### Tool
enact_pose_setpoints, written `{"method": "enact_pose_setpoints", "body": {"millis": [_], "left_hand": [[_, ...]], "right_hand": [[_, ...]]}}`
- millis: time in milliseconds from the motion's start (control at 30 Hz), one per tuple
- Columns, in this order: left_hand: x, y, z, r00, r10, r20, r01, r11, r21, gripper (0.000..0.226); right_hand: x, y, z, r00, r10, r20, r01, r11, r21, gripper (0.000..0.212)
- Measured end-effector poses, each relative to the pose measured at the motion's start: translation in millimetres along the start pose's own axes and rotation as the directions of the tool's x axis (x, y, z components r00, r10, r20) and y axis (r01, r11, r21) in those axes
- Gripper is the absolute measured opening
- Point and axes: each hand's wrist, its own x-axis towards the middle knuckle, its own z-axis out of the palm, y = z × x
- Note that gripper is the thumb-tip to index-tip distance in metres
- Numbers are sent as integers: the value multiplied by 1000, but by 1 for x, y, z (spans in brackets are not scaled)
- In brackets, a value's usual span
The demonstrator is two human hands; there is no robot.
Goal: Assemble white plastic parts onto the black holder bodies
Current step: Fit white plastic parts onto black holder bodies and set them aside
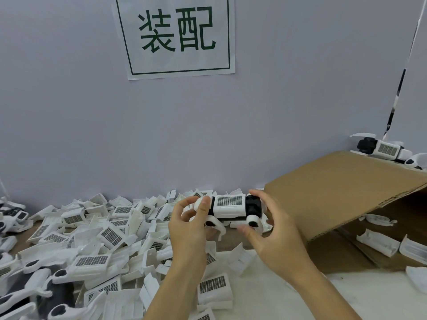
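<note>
Head view: holder [231,207] (between both hands)

Parts heaped left, box lying right, one assembly held between them.

The pile of loose parts [97,229] spreads across the table's left side, back to the wall [69,112]. A paper sign [175,35] hangs on that wall, above. The cardboard box [342,195] lies on its side at right, with parts inside and a finished unit [383,150] behind it. Left hand [187,227] and right hand [270,227] hold the assembly [231,207] by its ends.
</note>
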Motion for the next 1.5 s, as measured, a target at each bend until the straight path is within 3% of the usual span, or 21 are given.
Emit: {"method": "enact_pose_setpoints", "body": {"millis": [67, 133, 233, 400, 600, 700, 867, 967, 1133, 1233, 1333, 1400, 1500], "left_hand": [[-1, 5, 1, 999, -15, 41, 13, 998, 59, 35], [-1, 9, 2, 992, -15, 125, -6, 987, 163, 31], [-4, 14, 6, 962, 46, 270, -133, 939, 317, 32], [-10, 16, 11, 938, 134, 320, -234, 926, 298, 39], [-8, 13, 11, 956, 94, 278, -186, 927, 327, 36], [-4, 7, 9, 983, -1, 185, -65, 935, 350, 28], [1, 1, 4, 989, -134, 64, 104, 931, 350, 34], [2, 0, 3, 986, -163, 29, 147, 943, 299, 36], [4, 7, -2, 981, -194, -28, 195, 954, 227, 25], [2, 9, -1, 985, -171, 10, 161, 942, 295, 20], [-2, 12, 3, 991, -112, 73, 66, 884, 463, 21], [-5, 13, 5, 995, -4, 97, -46, 859, 510, 23], [-9, 16, 8, 962, 265, 70, -259, 795, 548, 27]], "right_hand": [[1, 6, -1, 998, 66, -22, -66, 997, 29, 54], [0, 12, -5, 978, 210, -18, -203, 960, 192, 43], [0, 18, -10, 940, 340, -30, -311, 888, 339, 27], [-1, 18, -5, 922, 384, 58, -371, 827, 423, 30], [-1, 18, -4, 929, 369, 27, -348, 846, 405, 25], [-2, 15, -5, 957, 285, -59, -246, 898, 365, 12], [-1, 7, -6, 989, 80, -124, -55, 979, 197, 40], [-1, 4, -4, 998, -8, -68, 14, 996, 90, 45], [0, 4, -10, 993, 71, 94, -55, 985, -163, 38], [1, 4, -17, 967, 204, 152, -150, 939, -309, 26], [4, 1, -23, 918, 356, 177, -305, 917, -258, 38], [5, 0, -25, 854, 470, 224, -438, 881, -178, 41], [6, -2, -25, 785, 570, 244, -562, 820, -109, 38]]}}
